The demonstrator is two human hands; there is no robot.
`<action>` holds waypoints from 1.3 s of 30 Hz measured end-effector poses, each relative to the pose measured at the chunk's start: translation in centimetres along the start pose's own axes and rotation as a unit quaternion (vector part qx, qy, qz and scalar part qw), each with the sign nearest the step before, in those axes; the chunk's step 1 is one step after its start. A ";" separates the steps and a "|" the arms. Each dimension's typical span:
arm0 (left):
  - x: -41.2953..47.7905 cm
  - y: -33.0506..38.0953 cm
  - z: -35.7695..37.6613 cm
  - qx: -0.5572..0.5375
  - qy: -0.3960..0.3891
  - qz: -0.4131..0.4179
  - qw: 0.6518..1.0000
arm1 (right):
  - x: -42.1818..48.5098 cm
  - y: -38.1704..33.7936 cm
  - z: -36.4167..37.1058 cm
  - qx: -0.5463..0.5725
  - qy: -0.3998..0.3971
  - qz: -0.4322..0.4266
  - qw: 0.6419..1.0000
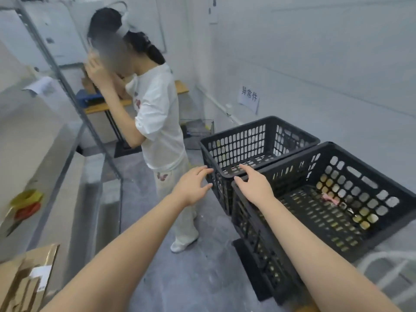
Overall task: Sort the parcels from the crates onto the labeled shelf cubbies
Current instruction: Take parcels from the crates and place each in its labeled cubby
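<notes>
Both hands out front, fingers spread and relaxed, gripping nothing. Left hand (193, 185) was at the near corner of the far crate (236, 129). Right hand (253, 185) reached over that crate's near rim, with its thumb by the corner of the near crate (290, 159); actual contact couldn't be told for either hand.

The far crate looked bare inside. The near crate held only a small pink item (329, 197) and some tiny bits beside it, too small to identify. One cardboard parcel (29, 278) sat at lower left by the shelf (65, 79), well apart from the crates. Cubby labels weren't readable.

Another person (157, 113) in white stood between the shelf and the crates.

Step, as judged: sorting looked close to done — the hands seemed to be going for the far crate itself, to check or shift it. Next move would need both hands closing on the rim or corner, while keeping clear of the person standing just beyond.
</notes>
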State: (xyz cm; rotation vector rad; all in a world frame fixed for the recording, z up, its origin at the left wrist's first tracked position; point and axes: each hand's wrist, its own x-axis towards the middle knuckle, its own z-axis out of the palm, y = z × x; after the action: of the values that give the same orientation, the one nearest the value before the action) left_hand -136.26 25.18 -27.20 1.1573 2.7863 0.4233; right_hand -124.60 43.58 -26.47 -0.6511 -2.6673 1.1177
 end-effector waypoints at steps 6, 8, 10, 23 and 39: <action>13.3 -1.5 1.4 -0.036 -0.025 0.044 0.998 | 9.6 1.6 1.8 0.012 0.025 0.046 0.999; 16.9 -1.9 2.0 -0.048 -0.046 0.051 0.996 | 12.7 1.7 2.7 0.014 0.026 0.058 0.998; 20.0 -2.8 2.6 -0.034 -0.078 0.067 0.994 | 15.5 2.1 3.4 0.014 0.022 0.080 0.996; 39.2 -5.2 8.1 -0.029 -0.268 0.207 0.941 | 28.2 8.7 4.5 0.021 0.086 0.300 0.950; 50.7 -0.7 19.8 0.003 -0.428 0.377 0.821 | 32.4 15.3 8.0 0.067 0.167 0.593 0.785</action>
State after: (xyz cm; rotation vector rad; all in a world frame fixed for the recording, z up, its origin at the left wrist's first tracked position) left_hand -168.80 64.85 -45.42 1.8308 1.5018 -0.0840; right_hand -150.97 62.89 -43.19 -2.3713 -1.6644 1.1582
